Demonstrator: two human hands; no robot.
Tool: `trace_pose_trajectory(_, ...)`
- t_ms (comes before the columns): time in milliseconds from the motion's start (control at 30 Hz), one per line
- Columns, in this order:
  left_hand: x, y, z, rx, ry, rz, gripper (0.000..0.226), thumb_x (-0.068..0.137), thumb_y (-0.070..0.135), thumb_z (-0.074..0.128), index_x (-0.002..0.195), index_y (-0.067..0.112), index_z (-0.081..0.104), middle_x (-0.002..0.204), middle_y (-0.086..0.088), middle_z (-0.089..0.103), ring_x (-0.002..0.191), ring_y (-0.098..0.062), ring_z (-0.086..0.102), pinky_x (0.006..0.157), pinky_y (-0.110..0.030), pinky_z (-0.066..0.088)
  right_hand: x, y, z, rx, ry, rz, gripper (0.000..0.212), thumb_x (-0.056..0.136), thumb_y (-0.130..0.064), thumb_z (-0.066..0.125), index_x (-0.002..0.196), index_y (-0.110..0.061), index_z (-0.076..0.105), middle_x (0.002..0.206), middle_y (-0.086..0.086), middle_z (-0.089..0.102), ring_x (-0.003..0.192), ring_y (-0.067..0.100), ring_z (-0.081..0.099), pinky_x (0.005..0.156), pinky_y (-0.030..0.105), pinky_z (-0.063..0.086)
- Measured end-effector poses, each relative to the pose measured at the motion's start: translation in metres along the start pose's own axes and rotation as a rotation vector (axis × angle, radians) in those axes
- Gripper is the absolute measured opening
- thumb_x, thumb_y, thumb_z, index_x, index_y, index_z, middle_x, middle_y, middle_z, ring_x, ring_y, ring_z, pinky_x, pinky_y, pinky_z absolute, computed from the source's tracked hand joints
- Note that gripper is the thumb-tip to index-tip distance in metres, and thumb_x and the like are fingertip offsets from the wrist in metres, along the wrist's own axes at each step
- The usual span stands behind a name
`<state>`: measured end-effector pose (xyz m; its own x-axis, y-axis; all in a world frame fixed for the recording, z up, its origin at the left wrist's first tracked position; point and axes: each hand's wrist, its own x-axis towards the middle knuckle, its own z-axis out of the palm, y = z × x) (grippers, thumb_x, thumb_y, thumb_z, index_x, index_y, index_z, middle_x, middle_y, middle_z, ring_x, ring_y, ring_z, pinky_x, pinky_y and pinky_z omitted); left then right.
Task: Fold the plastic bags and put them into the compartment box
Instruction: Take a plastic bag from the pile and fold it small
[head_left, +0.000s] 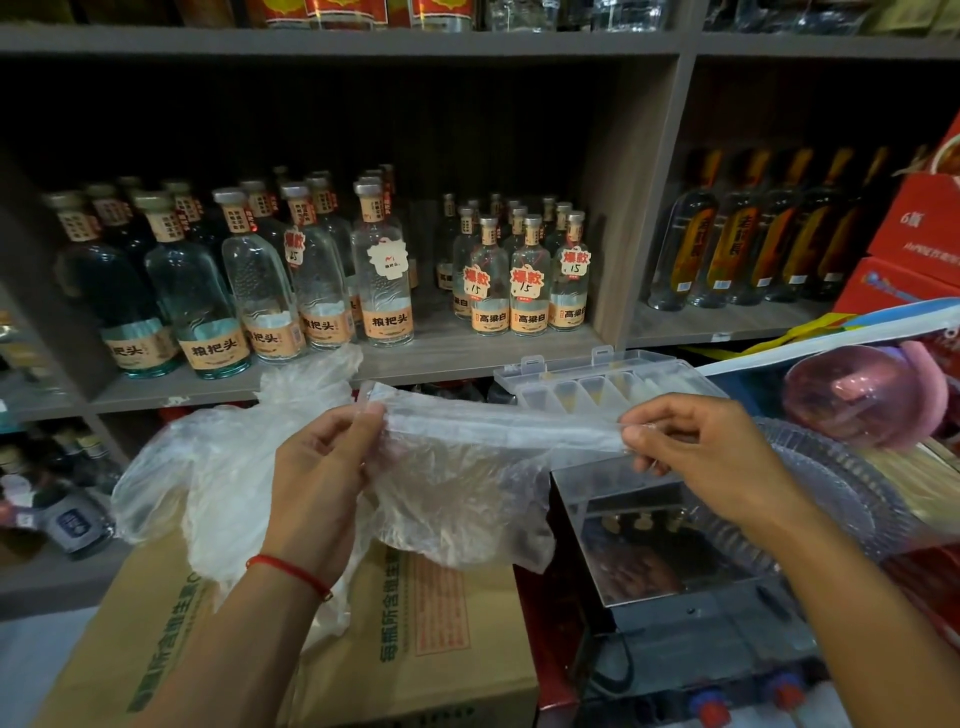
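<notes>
A clear plastic bag (457, 483) is held in the air above the cardboard carton (415, 623), its top edge stretched taut. The open compartment box (597, 384) sits just behind. One end is pinched by the left hand (322, 467), the other by the right hand (696, 447). Tension should be kept even so the fold is creased straight.

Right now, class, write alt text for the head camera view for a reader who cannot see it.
Two hands stretch a clear plastic bag between them, left hand and right hand each pinching its top edge. Beyond it an open clear compartment box stands near shelves of liquor bottles; a cardboard carton lies below.
</notes>
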<state>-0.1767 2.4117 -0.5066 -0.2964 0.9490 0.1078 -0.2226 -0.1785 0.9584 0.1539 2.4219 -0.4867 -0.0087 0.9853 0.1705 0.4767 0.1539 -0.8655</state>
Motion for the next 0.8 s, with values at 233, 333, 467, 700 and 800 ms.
trace_pose_trajectory(233, -0.001, 0.0, 0.003, -0.02, 0.019, 0.007, 0.029, 0.096, 0.034, 0.068, 0.096, 0.006, 0.078, 0.09, -0.012, 0.072, 0.083, -0.023, 0.067, 0.071, -0.029, 0.058, -0.003, 0.004, -0.01, 0.152, 0.008, 0.012, 0.019, 0.083, -0.02, 0.082, 0.101, -0.019, 0.08, 0.08, 0.009, 0.079, 0.073, 0.022, 0.077, 0.063, 0.021, 0.059)
trace_pose_trajectory(333, 0.0, -0.001, 0.001, 0.056, 0.09, 0.086, 0.023, 0.097, 0.031, 0.07, 0.083, 0.015, 0.078, 0.072, -0.002, 0.068, 0.071, -0.019, 0.061, 0.066, -0.03, 0.055, -0.004, 0.007, -0.013, 0.252, 0.036, 0.014, 0.023, 0.074, -0.031, 0.082, 0.095, -0.021, 0.083, 0.079, 0.013, 0.079, 0.071, 0.022, 0.076, 0.061, 0.021, 0.058)
trace_pose_trajectory(467, -0.002, 0.0, -0.001, 0.209, 0.174, 0.217, 0.024, 0.101, 0.037, 0.065, 0.081, 0.029, 0.076, 0.059, -0.01, 0.067, 0.055, -0.017, 0.063, 0.05, -0.024, 0.051, -0.001, 0.011, -0.015, 0.235, 0.125, 0.0, 0.013, 0.09, -0.011, 0.078, 0.091, -0.023, 0.083, 0.081, 0.01, 0.079, 0.065, 0.017, 0.07, 0.058, 0.022, 0.057)
trace_pose_trajectory(700, -0.008, -0.002, 0.011, 0.083, 0.125, -0.009, 0.028, 0.101, 0.04, 0.063, 0.095, 0.014, 0.072, 0.084, -0.023, 0.064, 0.078, -0.033, 0.058, 0.075, -0.055, 0.054, -0.026, -0.03, 0.025, -0.115, 0.157, -0.305, 0.01, 0.093, -0.042, 0.069, 0.103, -0.041, 0.066, 0.104, -0.026, 0.066, 0.096, 0.0, 0.065, 0.079, 0.013, 0.052)
trace_pose_trajectory(800, -0.01, -0.003, 0.016, -0.028, 0.065, -0.116, 0.031, 0.106, 0.032, 0.057, 0.108, 0.002, 0.065, 0.087, -0.016, 0.075, 0.074, -0.029, 0.069, 0.069, -0.041, 0.062, -0.042, -0.044, 0.063, -0.345, -0.234, -0.48, 0.06, 0.074, -0.075, 0.07, 0.127, -0.054, 0.048, 0.134, -0.037, 0.038, 0.128, -0.015, 0.036, 0.104, 0.009, 0.029)
